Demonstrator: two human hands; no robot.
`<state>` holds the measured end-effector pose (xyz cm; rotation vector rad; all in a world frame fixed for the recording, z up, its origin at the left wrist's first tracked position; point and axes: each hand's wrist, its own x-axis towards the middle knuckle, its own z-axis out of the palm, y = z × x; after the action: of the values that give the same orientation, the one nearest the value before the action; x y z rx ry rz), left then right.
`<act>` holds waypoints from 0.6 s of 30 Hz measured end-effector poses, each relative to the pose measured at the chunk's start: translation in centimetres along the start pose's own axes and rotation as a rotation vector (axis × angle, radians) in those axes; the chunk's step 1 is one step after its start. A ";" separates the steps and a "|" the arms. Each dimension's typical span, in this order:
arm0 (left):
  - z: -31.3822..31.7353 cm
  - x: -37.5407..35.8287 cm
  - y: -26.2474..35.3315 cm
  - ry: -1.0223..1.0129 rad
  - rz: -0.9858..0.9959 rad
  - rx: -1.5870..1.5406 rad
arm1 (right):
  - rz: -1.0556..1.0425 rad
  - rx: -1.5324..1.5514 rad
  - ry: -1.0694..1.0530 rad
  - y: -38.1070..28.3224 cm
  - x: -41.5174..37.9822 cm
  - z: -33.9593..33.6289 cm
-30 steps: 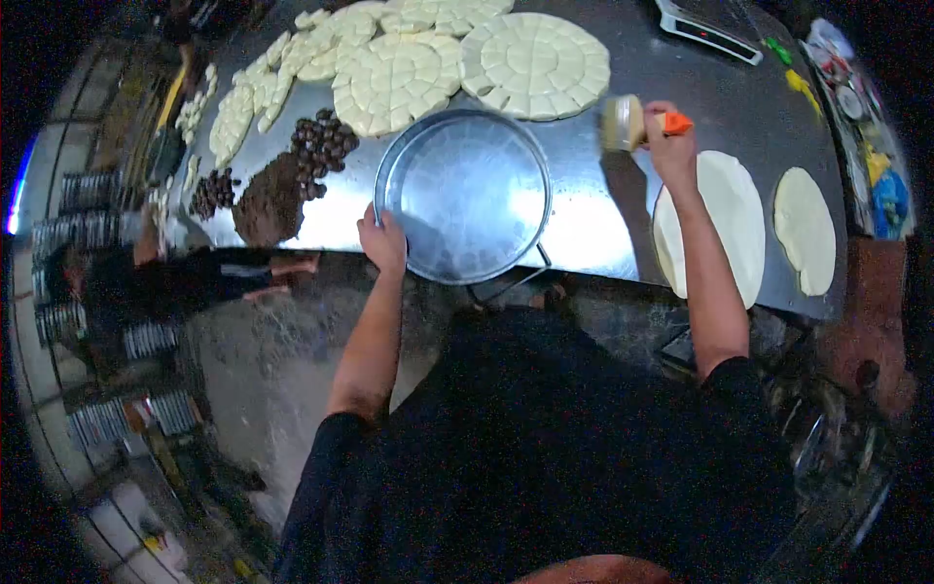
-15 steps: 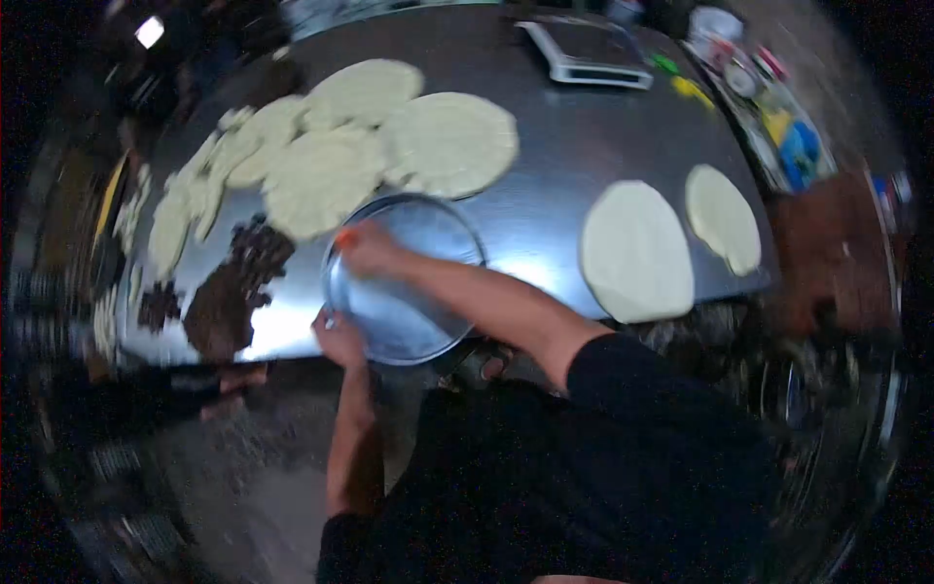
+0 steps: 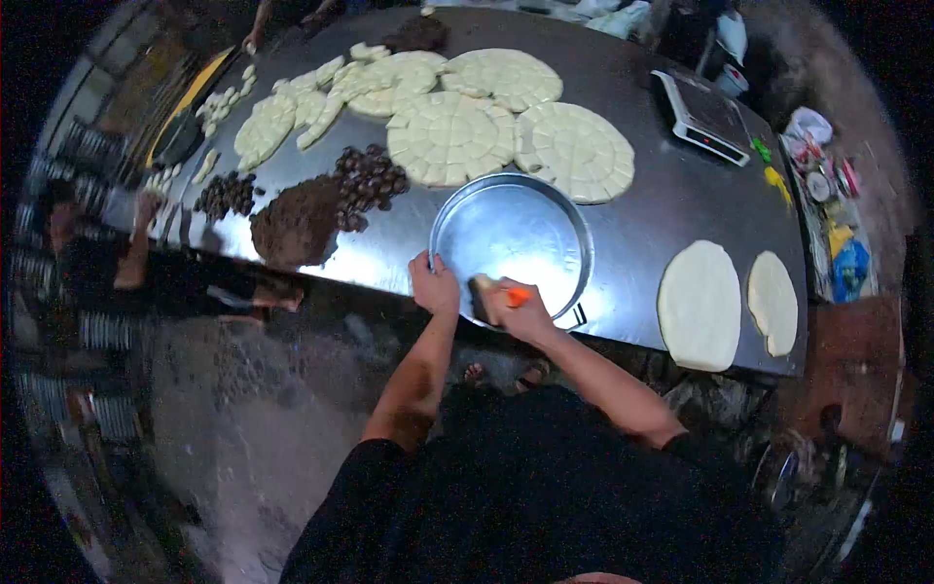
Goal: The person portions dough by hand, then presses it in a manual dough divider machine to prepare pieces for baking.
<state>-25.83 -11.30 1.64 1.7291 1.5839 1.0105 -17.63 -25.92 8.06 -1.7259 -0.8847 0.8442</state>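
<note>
A round metal pan lies at the front edge of the steel table. My left hand is closed on its left rim. In my right hand is a brush with an orange handle. The brush's bristle end points left, against the pan's near inner side. Just beyond the pan lie round sheets of pale dough cut into pieces, one at its far left and one at its far right.
Left of the pan are a brown mound and dark balls. Two uncut dough sheets lie right, the larger one nearer. A scale stands at the back right. Another person's hand is at the left edge.
My right hand has moved with the brush from the pan's far left side to its near side. My left hand still holds the rim. The camera view has shifted.
</note>
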 end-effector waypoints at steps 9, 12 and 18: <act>0.1 2.1 -1.9 -0.034 0.054 0.091 | -0.424 -0.529 0.574 1.5 -1.0 -15.6; -0.3 1.6 1.5 0.152 0.229 0.113 | -0.148 -0.311 0.378 7.2 0.1 -20.2; 3.6 -6.6 18.0 -0.262 0.408 -0.285 | -0.338 -0.514 0.417 10.1 -14.8 -26.2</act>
<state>-12.99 -19.81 13.53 1.9255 0.8958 1.0827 -0.83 -52.88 7.70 -2.0044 -1.1188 0.0167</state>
